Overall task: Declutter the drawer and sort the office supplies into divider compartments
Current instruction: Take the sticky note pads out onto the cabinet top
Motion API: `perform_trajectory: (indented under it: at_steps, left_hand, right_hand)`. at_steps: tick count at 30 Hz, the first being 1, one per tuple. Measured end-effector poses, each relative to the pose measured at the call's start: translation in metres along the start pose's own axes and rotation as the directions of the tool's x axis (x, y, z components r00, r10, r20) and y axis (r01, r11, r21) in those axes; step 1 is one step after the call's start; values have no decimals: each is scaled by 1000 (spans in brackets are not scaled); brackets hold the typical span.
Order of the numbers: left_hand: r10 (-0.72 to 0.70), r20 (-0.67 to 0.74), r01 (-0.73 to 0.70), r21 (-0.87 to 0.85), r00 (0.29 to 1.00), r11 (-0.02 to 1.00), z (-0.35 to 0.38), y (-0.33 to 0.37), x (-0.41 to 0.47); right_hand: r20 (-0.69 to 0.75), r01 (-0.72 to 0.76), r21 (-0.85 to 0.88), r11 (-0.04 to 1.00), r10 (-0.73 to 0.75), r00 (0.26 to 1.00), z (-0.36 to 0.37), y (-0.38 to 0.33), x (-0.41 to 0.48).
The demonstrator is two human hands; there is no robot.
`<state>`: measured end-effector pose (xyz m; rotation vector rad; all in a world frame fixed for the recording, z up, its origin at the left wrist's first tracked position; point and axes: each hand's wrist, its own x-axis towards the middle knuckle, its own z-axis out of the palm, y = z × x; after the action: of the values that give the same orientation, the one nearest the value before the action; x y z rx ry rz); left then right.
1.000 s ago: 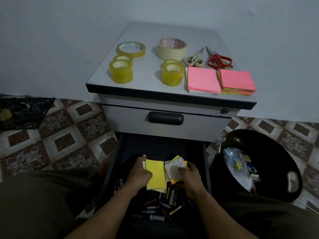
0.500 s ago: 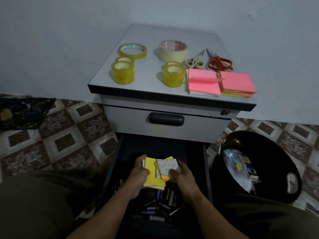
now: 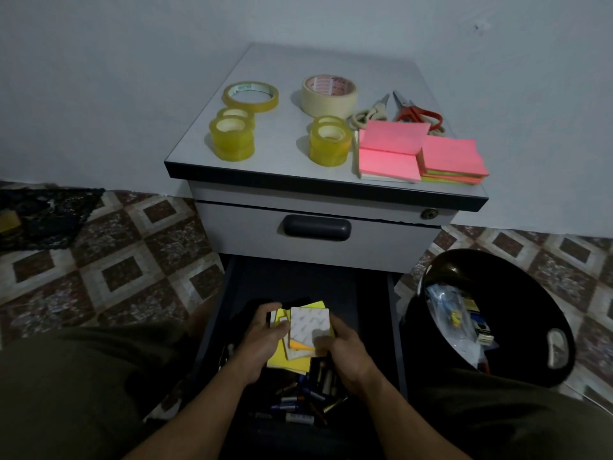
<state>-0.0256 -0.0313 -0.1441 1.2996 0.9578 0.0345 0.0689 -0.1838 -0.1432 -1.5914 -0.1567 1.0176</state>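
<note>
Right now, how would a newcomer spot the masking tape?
Start at the grey cabinet top. In its back row, right of the flat yellow ring, lies the masking tape. It alone is cream and opaque, with red print inside; the other rolls are translucent yellow.

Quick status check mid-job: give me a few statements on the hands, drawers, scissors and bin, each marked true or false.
1. The left hand and right hand both hold the sticky-note stack over the open lower drawer. True.
2. The upper drawer is pulled out. False: it is closed.
3. The red scissors and beige scissors lie on the cabinet top. True.
4. The black bin is empty. False: it holds wrappers.
</note>
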Motion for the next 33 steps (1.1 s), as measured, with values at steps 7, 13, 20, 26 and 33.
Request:
perform_trajectory:
  at_steps: [7, 13, 20, 26, 33]
  left_hand:
    - [-55, 30, 57, -50, 998, 997, -1, 0, -1]
    - [-47, 61, 52, -85, 997, 995, -2, 1, -1]
    - [-53, 81, 63, -131, 995, 989, -2, 2, -2]
    - [-30, 49, 35, -107, 998, 994, -1, 1, -4]
    - [8, 7, -7, -137, 1000, 991, -6, 6, 1]
  right_hand:
    - [-68, 24, 31, 999, -22, 997, -1, -6, -8]
    - [-92, 11, -28, 1000, -14, 996, 2, -14, -11]
    - [-81, -24, -11, 1000, 23, 996, 1, -15, -8]
    - [-1, -35, 99, 994, 35, 999, 1, -17, -6]
    - [-143, 14, 59, 998, -6, 990, -4, -20, -4]
